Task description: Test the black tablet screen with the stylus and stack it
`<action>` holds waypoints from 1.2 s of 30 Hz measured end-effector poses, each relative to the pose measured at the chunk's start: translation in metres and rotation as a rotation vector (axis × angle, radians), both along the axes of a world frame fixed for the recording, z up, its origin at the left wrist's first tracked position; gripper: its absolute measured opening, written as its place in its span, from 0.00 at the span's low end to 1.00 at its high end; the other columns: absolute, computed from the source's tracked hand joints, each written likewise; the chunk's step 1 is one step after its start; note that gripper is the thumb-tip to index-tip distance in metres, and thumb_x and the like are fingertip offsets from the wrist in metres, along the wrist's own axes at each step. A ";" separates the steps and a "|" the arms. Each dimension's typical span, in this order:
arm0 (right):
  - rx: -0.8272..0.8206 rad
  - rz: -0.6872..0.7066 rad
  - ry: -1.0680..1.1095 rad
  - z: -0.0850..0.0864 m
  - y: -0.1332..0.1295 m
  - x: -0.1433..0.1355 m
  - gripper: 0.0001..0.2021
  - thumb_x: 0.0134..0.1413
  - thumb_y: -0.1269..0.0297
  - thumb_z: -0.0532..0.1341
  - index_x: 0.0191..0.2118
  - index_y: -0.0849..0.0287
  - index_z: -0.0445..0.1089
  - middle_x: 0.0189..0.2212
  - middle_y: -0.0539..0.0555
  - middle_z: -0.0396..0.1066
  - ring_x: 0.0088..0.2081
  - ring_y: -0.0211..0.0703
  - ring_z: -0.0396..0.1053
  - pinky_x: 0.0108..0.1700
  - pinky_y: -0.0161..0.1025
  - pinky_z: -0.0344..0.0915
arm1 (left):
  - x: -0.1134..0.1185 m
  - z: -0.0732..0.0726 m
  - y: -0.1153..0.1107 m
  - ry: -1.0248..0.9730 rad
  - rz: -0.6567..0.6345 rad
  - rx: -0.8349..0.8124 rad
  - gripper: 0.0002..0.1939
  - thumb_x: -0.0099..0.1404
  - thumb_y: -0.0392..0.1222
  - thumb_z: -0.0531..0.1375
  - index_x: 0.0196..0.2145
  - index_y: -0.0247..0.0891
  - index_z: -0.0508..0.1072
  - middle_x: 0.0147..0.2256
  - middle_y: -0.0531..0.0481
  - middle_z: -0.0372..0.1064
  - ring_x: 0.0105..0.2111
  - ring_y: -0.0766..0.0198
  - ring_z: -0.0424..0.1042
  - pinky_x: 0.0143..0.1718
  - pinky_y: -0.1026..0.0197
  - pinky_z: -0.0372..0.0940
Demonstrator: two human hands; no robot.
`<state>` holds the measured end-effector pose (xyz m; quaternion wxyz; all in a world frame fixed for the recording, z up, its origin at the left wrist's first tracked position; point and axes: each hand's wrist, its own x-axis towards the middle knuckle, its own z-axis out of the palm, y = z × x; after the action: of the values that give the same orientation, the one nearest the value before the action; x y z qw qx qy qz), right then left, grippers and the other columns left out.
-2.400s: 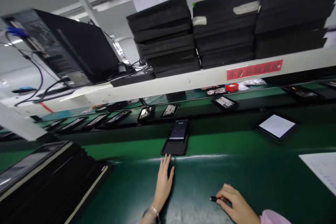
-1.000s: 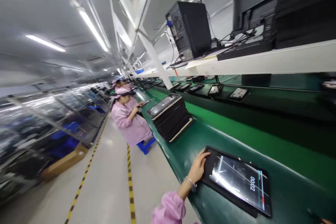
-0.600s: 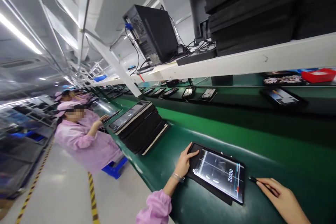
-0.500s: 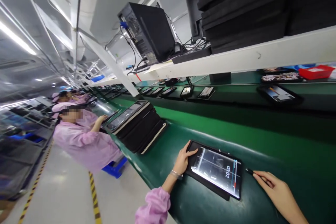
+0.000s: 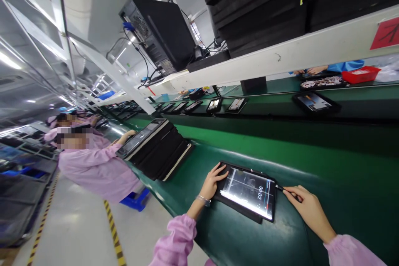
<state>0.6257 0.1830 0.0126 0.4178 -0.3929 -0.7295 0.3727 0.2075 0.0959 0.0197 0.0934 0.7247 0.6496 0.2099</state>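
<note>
A tablet (image 5: 247,193) in a black case lies on the green table (image 5: 230,245), its lit screen showing 00:02. My left hand (image 5: 212,182) rests on the case's left end with its fingers spread. On the right, my right hand (image 5: 307,208) pinches a black cable plug (image 5: 279,188), whose tip is at the tablet's right edge. Whether the plug is inserted cannot be made out. A thin cable trails down below my right hand.
To the left stands a stack of tablets in black cases (image 5: 158,149). Behind runs a line with more tablets (image 5: 314,102) under a white shelf (image 5: 274,56) bearing a computer tower (image 5: 162,33). People in pink work at left; a red tray (image 5: 360,75) is far right.
My right hand has brought the plug left to the tablet's edge. The fingers of my left hand have shifted on the case. The whole view has also shifted.
</note>
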 end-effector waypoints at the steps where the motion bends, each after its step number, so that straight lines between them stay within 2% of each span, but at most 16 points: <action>1: 0.000 0.004 0.002 -0.001 0.000 0.000 0.39 0.66 0.23 0.51 0.37 0.55 0.81 0.27 0.53 0.70 0.24 0.48 0.66 0.26 0.40 0.64 | 0.000 -0.001 0.000 -0.005 -0.007 0.006 0.44 0.54 0.18 0.44 0.60 0.54 0.72 0.66 0.55 0.59 0.71 0.56 0.46 0.67 0.36 0.52; 6: 0.027 0.098 0.004 -0.005 0.003 0.000 0.36 0.71 0.28 0.50 0.38 0.55 0.80 0.27 0.52 0.69 0.27 0.49 0.67 0.28 0.41 0.65 | -0.001 0.001 0.000 -0.034 -0.020 0.026 0.44 0.55 0.18 0.43 0.59 0.54 0.72 0.66 0.56 0.60 0.71 0.57 0.46 0.68 0.36 0.51; 9: 0.073 0.134 -0.002 -0.007 0.005 0.000 0.33 0.75 0.33 0.49 0.42 0.55 0.79 0.31 0.54 0.71 0.33 0.53 0.69 0.35 0.43 0.68 | 0.003 0.003 0.000 -0.067 -0.015 0.028 0.43 0.56 0.18 0.43 0.59 0.54 0.72 0.65 0.57 0.60 0.71 0.58 0.45 0.69 0.37 0.50; 14: 0.162 0.056 -0.008 -0.018 0.010 0.004 0.30 0.79 0.38 0.47 0.45 0.55 0.76 0.39 0.56 0.71 0.42 0.57 0.69 0.50 0.50 0.63 | 0.025 -0.001 0.003 -0.156 0.022 0.025 0.39 0.59 0.20 0.44 0.58 0.50 0.74 0.63 0.52 0.63 0.66 0.59 0.57 0.68 0.42 0.54; 17: 0.205 0.013 -0.018 -0.026 0.013 0.011 0.28 0.80 0.40 0.47 0.47 0.56 0.76 0.39 0.55 0.71 0.43 0.57 0.69 0.51 0.50 0.62 | 0.039 -0.005 0.007 -0.199 0.049 0.028 0.36 0.61 0.22 0.45 0.57 0.49 0.75 0.63 0.51 0.64 0.65 0.58 0.60 0.68 0.44 0.55; 20: 0.157 0.026 -0.025 -0.028 0.017 0.017 0.29 0.79 0.38 0.48 0.49 0.56 0.77 0.40 0.56 0.71 0.44 0.57 0.69 0.49 0.49 0.64 | 0.045 -0.007 0.009 -0.226 0.066 0.032 0.37 0.60 0.21 0.45 0.56 0.50 0.76 0.62 0.51 0.65 0.65 0.58 0.61 0.68 0.44 0.55; 25: 0.027 0.000 0.029 -0.021 0.014 0.011 0.30 0.76 0.36 0.51 0.47 0.57 0.77 0.44 0.59 0.73 0.47 0.60 0.69 0.50 0.50 0.64 | 0.044 -0.005 0.009 -0.291 0.076 0.051 0.36 0.58 0.23 0.45 0.55 0.47 0.76 0.62 0.49 0.65 0.64 0.57 0.63 0.67 0.43 0.57; 29: 0.035 -0.068 0.016 -0.011 -0.002 -0.004 0.24 0.79 0.46 0.50 0.46 0.57 0.77 0.41 0.56 0.74 0.44 0.57 0.71 0.46 0.47 0.67 | 0.037 -0.009 0.006 -0.356 0.057 0.072 0.31 0.60 0.28 0.47 0.54 0.45 0.76 0.60 0.46 0.67 0.62 0.51 0.65 0.66 0.35 0.54; 32: 0.054 -0.133 -0.004 -0.004 -0.011 -0.016 0.17 0.76 0.57 0.51 0.44 0.56 0.76 0.39 0.54 0.74 0.43 0.55 0.71 0.46 0.46 0.66 | 0.023 -0.021 0.009 -0.393 0.114 0.074 0.24 0.61 0.35 0.51 0.50 0.45 0.78 0.58 0.48 0.70 0.61 0.48 0.67 0.67 0.36 0.54; 36: 0.067 -0.193 -0.014 0.005 -0.016 -0.022 0.10 0.69 0.68 0.55 0.43 0.54 0.75 0.37 0.52 0.73 0.41 0.53 0.71 0.44 0.44 0.66 | 0.009 -0.036 0.015 -0.416 0.111 0.053 0.22 0.59 0.40 0.54 0.49 0.44 0.78 0.57 0.49 0.72 0.60 0.45 0.68 0.66 0.39 0.56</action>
<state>0.6035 0.1675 0.0177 0.4596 -0.4499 -0.7033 0.3031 0.2164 0.1104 -0.0163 0.1948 0.6310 0.6496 0.3767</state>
